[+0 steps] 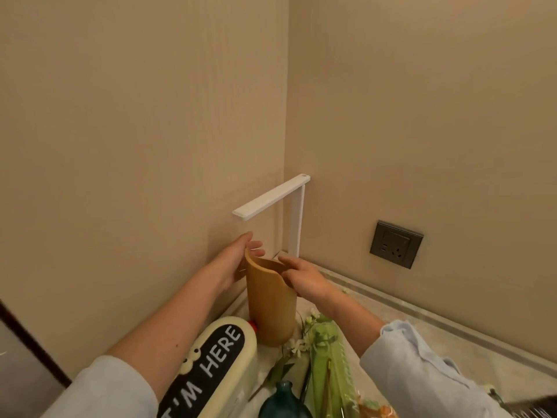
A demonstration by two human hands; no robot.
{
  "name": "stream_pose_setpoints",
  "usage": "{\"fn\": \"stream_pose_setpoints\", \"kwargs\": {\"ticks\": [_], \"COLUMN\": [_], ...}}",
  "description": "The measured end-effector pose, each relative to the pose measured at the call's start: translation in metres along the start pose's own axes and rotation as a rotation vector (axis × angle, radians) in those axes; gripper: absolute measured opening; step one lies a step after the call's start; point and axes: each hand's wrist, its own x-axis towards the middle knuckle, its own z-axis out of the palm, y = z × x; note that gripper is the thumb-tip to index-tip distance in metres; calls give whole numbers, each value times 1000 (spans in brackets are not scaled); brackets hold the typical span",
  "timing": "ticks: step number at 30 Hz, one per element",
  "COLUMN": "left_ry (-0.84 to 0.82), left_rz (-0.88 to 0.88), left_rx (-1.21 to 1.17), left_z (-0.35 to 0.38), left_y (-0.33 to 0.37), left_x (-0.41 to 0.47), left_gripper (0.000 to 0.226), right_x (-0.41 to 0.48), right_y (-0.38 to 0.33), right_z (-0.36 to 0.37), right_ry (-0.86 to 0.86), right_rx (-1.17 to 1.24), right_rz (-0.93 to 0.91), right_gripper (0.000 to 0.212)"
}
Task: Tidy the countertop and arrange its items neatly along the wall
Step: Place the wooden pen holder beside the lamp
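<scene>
Head view showed white lettering reading "I'M HERE" on the black panel of a cream box (220, 363) lying just nearer than both hands. The left hand (233, 260) and right hand (304, 277) gripped a tall bamboo holder (271, 309) by its slanted rim, standing upright on the countertop (422, 342) near the corner. Left fingers curled over the high back edge; right fingers (289, 263) hooked into the lower lip, both closed on it. Beyond the hands a white paper-towel stand (271, 197) occupied the corner itself, just beside the holder. Right of the grip, a dark wall socket (396, 244) sat on the wall. Nearer the wearer lay green artificial flowers (322, 339) against the holder's base, and a teal glass bottle (284, 399).
</scene>
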Motion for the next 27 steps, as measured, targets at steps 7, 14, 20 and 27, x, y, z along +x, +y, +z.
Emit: {"fn": "stream_pose_setpoints", "kwargs": {"ticks": [7, 14, 20, 27], "left_ry": [74, 211, 96, -42], "left_rz": [54, 243, 525, 694], "left_rx": [91, 139, 317, 470], "left_z": [36, 75, 94, 111], "left_y": [-12, -7, 33, 81], "left_x": [-48, -65, -79, -72], "left_gripper": [61, 36, 22, 29], "right_x": [-22, -45, -60, -59], "right_y": [12, 18, -2, -27], "right_z": [4, -14, -54, -105], "right_ry": [106, 190, 322, 380], "right_rx": [28, 211, 170, 46], "right_rz": [-40, -39, -189, -264], "right_gripper": [57, 48, 33, 11]}}
